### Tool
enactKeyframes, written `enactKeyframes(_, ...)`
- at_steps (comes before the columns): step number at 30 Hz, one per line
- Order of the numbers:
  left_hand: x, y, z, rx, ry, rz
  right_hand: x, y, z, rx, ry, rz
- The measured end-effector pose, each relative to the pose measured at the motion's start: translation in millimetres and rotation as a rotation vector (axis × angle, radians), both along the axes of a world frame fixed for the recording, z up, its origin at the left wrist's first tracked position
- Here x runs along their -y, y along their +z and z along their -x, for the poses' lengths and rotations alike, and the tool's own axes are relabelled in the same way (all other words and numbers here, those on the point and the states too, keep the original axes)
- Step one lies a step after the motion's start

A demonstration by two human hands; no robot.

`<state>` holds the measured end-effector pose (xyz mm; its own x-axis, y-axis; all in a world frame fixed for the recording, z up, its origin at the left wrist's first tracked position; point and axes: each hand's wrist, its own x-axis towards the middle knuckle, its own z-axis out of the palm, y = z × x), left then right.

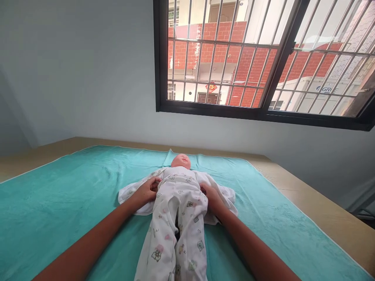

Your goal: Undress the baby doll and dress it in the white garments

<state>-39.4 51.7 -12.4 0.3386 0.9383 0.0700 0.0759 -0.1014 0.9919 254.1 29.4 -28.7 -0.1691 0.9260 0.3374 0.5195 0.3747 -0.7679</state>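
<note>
A baby doll (181, 160) lies on its back with its head toward the wall. White baby trousers (166, 230) printed with small bears cover its legs and reach high up its body. Spread out under and beside it is a white baby top (227, 195), its sleeves lying out to both sides. My left hand (150, 189) has its fingers curled at the trousers' edge by the waist. On the other side my right hand (209, 193) is closed at the matching edge, its fingertips partly hidden by the cloth.
A turquoise blanket (88, 187) lies under the doll on a light wooden surface (328, 218). Behind it rises a plain wall (117, 121) with a barred, black-framed window (211, 107).
</note>
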Motion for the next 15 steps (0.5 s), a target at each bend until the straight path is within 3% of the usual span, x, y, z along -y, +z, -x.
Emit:
enactKeyframes(3,6.7,4.5,-7.7,-0.053,0.037,0.010,5.4,8.2,2.7,-0.030,0.083,0.002)
enactKeyframes(5,10.4,4.6,-14.5,-0.052,0.033,0.007,7.3,11.4,4.2,-0.078,0.059,0.030)
enactKeyframes(10,21.2,6.3,-31.6,0.123,-0.031,0.095,9.9,13.5,6.8,-0.254,-0.093,0.067)
enactKeyframes(15,36.1,17.8,-41.3,0.240,0.071,0.205,17.3,15.9,12.6,-0.356,-0.002,0.232)
